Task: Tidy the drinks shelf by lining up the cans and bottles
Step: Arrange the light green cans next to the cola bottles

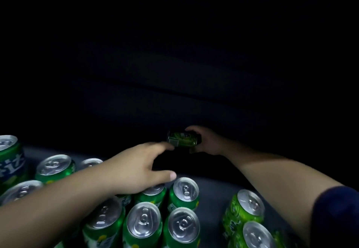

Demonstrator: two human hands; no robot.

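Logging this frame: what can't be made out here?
1. Shelf back, head view: darkness hides whatever stands there; no bottles visible.
2. Held can: label too small and dim; right hand covers its far end.
3. Can beneath the left hand, at: top partly covered.
4. Left-edge can and bottom-row cans: cut off by the frame.

1. Shelf: dark grey and flat, its rear lost in darkness.
2. Landmark: middle can, green with a silver top, upright.
3. Just left of it: neighbour can, top partly covered.
4. In front of it: front row of three green cans, packed close.
5. Well left of it: left group of loosely spaced cans, and beyond them the blue-label can.
6. Right of it, across a bare strip: right pair.
7. Far behind it: sideways can; contact with the shelf cannot be told.
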